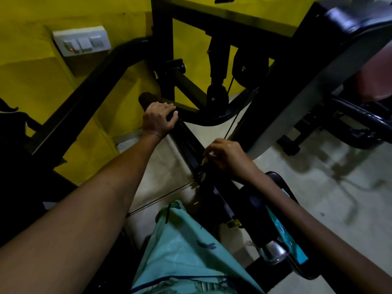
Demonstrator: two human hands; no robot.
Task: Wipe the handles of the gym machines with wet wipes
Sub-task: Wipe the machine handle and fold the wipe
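My biggest worry is the machine (282,107) itself: if the black bar (186,136) I lean on is a moving arm tied to the cable (231,122), my weight could swing it and pull me off balance. My left hand (159,119) is wrapped over the handle (148,100) at the bar's far end, fingers curled round the grip, so a sudden shift would drag that arm with it.

Next, the cable runs just beside my right hand (224,158), close enough, I think, to catch a knuckle if anything moves.

Smallest, the wipe (204,161): I see only a pale scrap of it pinched in my right fingers, pressed against the bar lower down, well apart from the handle. In this dim light I could lose it, or judge the handle clean when my left palm covers most of it. That 1 grip needs my hand lifted off before it can be wiped.
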